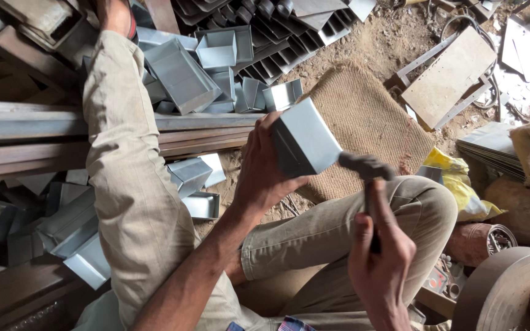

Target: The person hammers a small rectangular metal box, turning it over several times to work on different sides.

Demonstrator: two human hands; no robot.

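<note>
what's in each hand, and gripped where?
Left hand holds a small grey sheet-metal box by its side and underside. Right hand grips a hammer low on its handle, head against the box.

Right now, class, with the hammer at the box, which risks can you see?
1. The left hand grips the folded grey sheet-metal box right beside the dark metal hammer head; a slip might strike fingers.
2. The box's thin edges could cut the bare palm.
3. The right hand swings above the bent knee.
</note>
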